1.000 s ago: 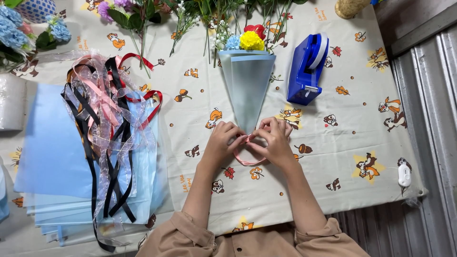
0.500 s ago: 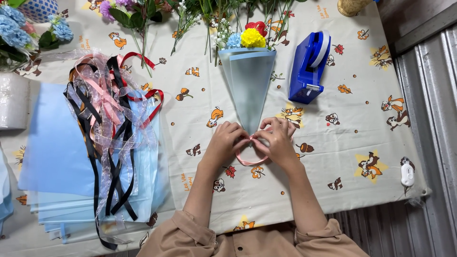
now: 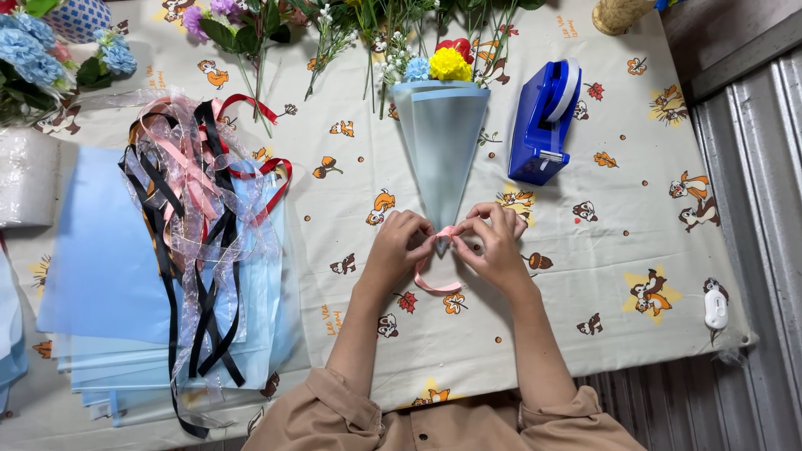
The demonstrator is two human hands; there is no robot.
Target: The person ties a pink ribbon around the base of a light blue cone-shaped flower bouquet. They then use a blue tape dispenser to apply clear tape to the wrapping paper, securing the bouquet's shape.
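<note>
Both hands, left hand and right hand, have drawn closer, pinching pink ribbon at blue paper cone's tip, cone pointing away

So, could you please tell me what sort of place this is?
Probably a small flower-wrapping worktable: cut flowers lie along the top, a heap of ribbons sits on stacked blue wrapping sheets, and a tape dispenser stands beside a wrapped bouquet.

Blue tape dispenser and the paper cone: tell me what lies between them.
Only bare printed tablecloth lies between the blue tape dispenser and the pale blue paper cone, as the head view shows.
</note>
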